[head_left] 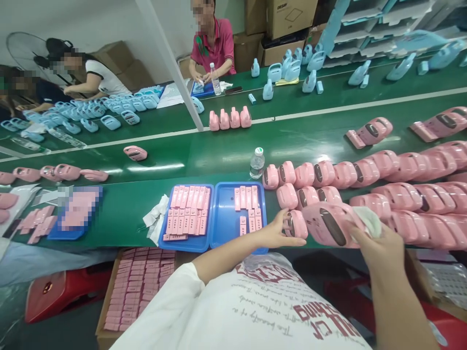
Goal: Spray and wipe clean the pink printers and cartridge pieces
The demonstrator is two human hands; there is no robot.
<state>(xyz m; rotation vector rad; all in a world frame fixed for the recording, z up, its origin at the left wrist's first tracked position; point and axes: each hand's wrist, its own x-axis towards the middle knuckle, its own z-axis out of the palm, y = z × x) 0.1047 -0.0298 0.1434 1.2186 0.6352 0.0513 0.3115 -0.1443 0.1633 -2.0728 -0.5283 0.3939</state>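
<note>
My right hand point(381, 248) grips a glossy pink plastic housing point(315, 221) with a dark oval opening. A crumpled white cloth point(370, 221) is bunched between that hand and the housing's right end. My left hand point(279, 231) has its fingers and thumb around another pink housing point(298, 224), just left of the first one, at the near edge of the bench. Several more pink housings point(399, 194) stand in rows behind and to the right of my hands. Left of my left hand, a blue tray point(222, 218) holds small pink rectangular parts point(251, 198).
A second blue tray point(207, 243), fuller of pink parts, adjoins the first. White tissue point(156, 218) lies beside it. A clear water bottle point(257, 164) stands behind the trays. A carton point(109, 291) of pink parts sits below the bench. Co-workers sit across the green line among blue housings point(138, 103).
</note>
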